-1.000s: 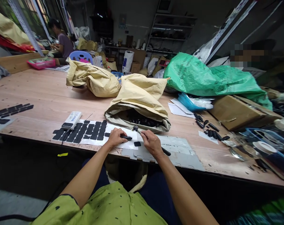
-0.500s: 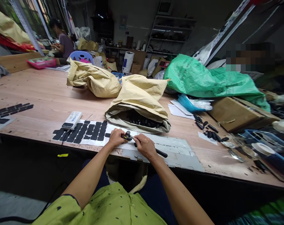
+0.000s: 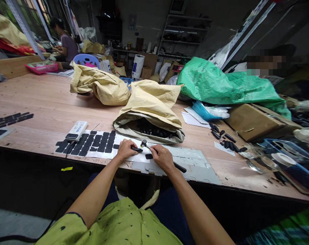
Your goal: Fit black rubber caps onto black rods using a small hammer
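Note:
My right hand (image 3: pixel 162 157) is closed round a small hammer (image 3: pixel 180 167), its black handle end sticking out behind the palm. The metal head is raised just right of my left hand (image 3: pixel 126 149). Those left fingers press a slim black piece (image 3: pixel 137 150) down at the table's front edge; its exact kind is not clear. Below the hammer head lies a small flat black piece (image 3: pixel 149 156). Rows of rounded black pieces (image 3: pixel 103 141) are laid on a white sheet (image 3: pixel 99 154) left of my hands. Beyond my hands, an open beige sack (image 3: pixel 154 98) holds shiny black parts.
A white device (image 3: pixel 77 130) with a cable stands on the rows' left side. Loose black parts (image 3: pixel 228 146) lie to the right, near a cardboard box (image 3: pixel 256 122) and a green sack (image 3: pixel 215 81). One person (image 3: pixel 67 47) sits far left, another behind the green sack.
The hammer head has lifted up and to the right, away from the black piece under my left fingers. My right hand has shifted slightly right; my left hand keeps its hold.

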A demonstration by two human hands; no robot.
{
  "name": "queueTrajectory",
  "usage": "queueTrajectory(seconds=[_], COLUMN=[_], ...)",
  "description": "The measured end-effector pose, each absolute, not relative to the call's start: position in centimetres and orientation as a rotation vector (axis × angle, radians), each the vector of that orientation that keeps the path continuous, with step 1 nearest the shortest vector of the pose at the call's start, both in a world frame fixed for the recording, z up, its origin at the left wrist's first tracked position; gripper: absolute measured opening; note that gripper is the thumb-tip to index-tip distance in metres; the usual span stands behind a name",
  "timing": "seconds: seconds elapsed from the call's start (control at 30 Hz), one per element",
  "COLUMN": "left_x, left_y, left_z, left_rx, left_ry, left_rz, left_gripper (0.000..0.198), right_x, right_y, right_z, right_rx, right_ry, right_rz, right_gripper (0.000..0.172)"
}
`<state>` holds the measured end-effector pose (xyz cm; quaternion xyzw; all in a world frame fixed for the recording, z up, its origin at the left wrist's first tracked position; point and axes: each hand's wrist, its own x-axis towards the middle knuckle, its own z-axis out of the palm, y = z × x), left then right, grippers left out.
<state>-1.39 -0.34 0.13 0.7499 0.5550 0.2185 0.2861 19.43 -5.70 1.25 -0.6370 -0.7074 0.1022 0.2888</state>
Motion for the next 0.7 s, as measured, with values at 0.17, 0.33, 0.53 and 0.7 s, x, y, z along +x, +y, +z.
queueTrajectory(seconds=[0.17,0.33,0.53,0.7], left_x=[-1.5,-1.6,-1.7,-2.0], left_y=[-0.5,-0.6,-0.5,-0.3], left_z=[0.3,0.4,0.0,0.1], left_rx=[2.073,2.101,2.085,2.108], left_ry=[1.480,1.461,1.444,1.380], left_rz=[0.549,0.527,0.539,0.520], left_gripper=[0.018,0.020,0.017,0.016], right_x=[19.7,19.6,19.0,19.0], right_y=[-3.5,-2.0,-2.1,-2.2], right_z=[0.6,-1.4,-2.6,-2.5], right_rx=[-1.737,-1.764,-1.776,-1.765], right_ry=[-1.869,-1.953,-1.947,-1.959], right_rz=[0.179,0.081,-0.054,-0.074], right_gripper=[0.019,0.014,0.013,0.013])
